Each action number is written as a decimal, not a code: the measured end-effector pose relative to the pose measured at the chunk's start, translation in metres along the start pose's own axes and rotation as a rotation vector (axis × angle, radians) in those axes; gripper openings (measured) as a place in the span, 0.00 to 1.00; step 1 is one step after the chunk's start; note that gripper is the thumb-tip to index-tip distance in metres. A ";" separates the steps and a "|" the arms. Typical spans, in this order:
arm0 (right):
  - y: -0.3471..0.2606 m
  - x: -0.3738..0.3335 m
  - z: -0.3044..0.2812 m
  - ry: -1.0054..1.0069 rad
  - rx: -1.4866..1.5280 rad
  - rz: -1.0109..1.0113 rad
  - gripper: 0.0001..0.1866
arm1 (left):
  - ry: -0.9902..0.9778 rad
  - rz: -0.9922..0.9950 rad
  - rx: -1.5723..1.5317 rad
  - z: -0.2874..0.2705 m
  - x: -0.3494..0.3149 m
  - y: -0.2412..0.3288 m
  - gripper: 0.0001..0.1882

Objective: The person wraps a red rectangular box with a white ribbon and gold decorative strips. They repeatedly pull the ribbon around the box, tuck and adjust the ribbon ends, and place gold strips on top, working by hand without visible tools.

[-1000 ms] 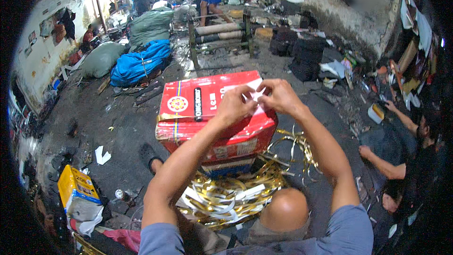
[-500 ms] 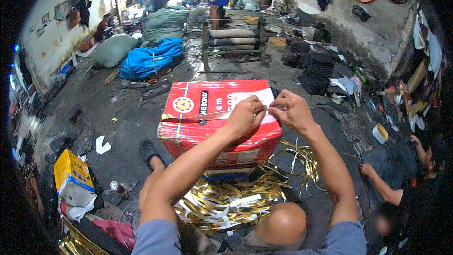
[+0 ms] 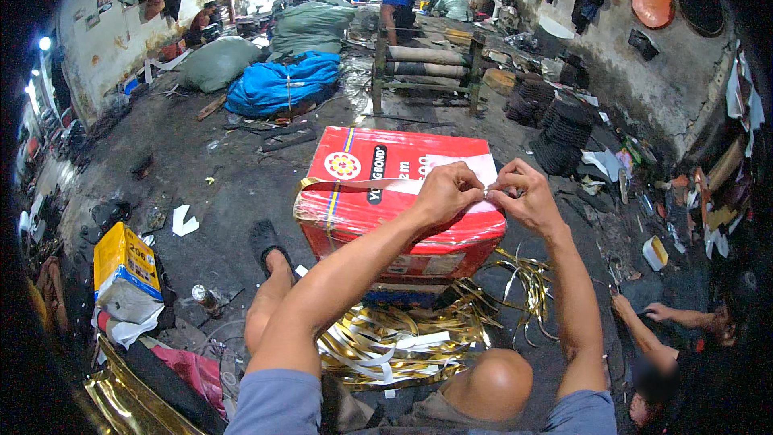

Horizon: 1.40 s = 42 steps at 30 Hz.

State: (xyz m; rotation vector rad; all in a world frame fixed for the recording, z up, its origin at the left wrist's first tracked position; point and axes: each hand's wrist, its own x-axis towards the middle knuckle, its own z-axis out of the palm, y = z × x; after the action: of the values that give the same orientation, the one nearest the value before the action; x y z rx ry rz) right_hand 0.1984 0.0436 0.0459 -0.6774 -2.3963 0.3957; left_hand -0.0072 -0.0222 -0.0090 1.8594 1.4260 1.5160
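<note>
A red printed carton (image 3: 378, 193) wrapped in clear film sits on the floor in front of me. Above its right top edge my left hand (image 3: 447, 190) and my right hand (image 3: 519, 193) meet, both pinching a thin shiny gold strip (image 3: 338, 185). The strip runs left from my fingers across the carton top. A heap of loose gold and white strips (image 3: 403, 342) lies at the carton's base, between my knees. My bare knee (image 3: 489, 385) shows at the lower edge.
A blue bundle (image 3: 282, 84) and grey-green sacks (image 3: 310, 28) lie behind the carton, next to a wooden roller frame (image 3: 427, 64). Black stacks (image 3: 560, 133) stand at right. A yellow box (image 3: 125, 262) is at left. Another person (image 3: 684, 338) sits at the lower right.
The view has tilted so the carton sits lower in the picture. Both hands stay together over the carton's right top edge, still pinching the strip.
</note>
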 end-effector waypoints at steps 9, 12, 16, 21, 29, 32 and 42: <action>0.001 -0.010 0.026 0.192 0.038 0.065 0.08 | 0.048 0.038 0.068 0.000 -0.001 0.006 0.07; 0.019 -0.010 0.035 0.162 0.231 0.153 0.09 | 0.021 0.014 0.111 0.003 0.005 0.012 0.08; 0.025 -0.007 0.040 0.121 0.387 0.290 0.12 | -0.101 0.057 0.212 -0.006 0.019 0.010 0.09; 0.033 -0.012 0.050 0.171 0.719 0.426 0.15 | -0.152 0.108 0.160 -0.012 0.026 0.005 0.10; 0.055 -0.023 0.077 0.231 0.862 0.404 0.14 | -0.044 0.074 -0.077 0.010 0.015 0.007 0.07; 0.053 -0.030 0.084 0.252 1.246 0.527 0.10 | -0.077 -0.024 -0.101 0.010 0.018 0.008 0.07; 0.035 -0.020 0.039 0.087 1.412 0.745 0.30 | -0.039 0.069 -0.090 0.021 0.023 0.006 0.06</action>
State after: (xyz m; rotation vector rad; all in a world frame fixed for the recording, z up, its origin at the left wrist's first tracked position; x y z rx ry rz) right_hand 0.2007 0.0564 -0.0084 -0.7565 -1.1317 1.9823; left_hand 0.0120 0.0009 -0.0005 1.8915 1.2673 1.5413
